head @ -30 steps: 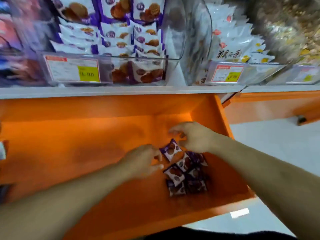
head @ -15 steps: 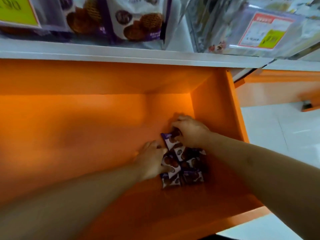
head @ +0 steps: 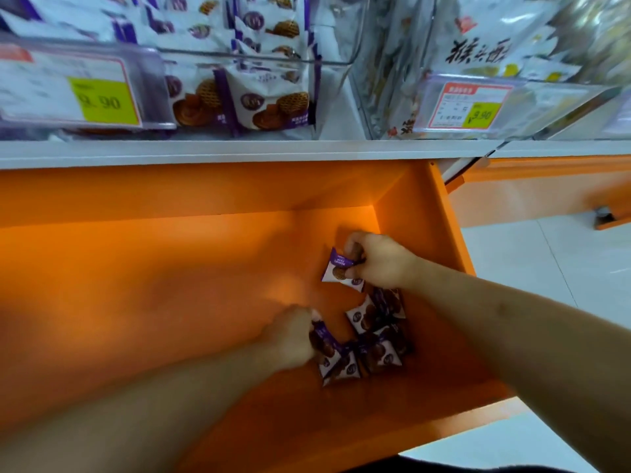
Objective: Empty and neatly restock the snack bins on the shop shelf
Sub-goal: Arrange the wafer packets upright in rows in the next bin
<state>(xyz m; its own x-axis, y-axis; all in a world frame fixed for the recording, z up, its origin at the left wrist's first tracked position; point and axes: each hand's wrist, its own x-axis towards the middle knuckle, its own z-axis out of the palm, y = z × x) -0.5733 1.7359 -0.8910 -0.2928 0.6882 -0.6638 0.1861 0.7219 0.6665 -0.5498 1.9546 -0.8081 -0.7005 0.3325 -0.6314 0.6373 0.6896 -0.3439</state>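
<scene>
Snack packets (head: 375, 322), purple-white, lie near the orange drawer's (head: 170, 302) right wall. Right hand (head: 379, 262) pinches one packet (head: 338, 269); left hand (head: 293, 336) grips another (head: 324, 339). Price tag (head: 102, 100) above reads "8.90".

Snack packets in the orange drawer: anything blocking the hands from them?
Nothing visible. The right hand already pinches one purple packet at the back; the left hand grips another packet at the loose pile. The orange drawer is open on top.
</scene>
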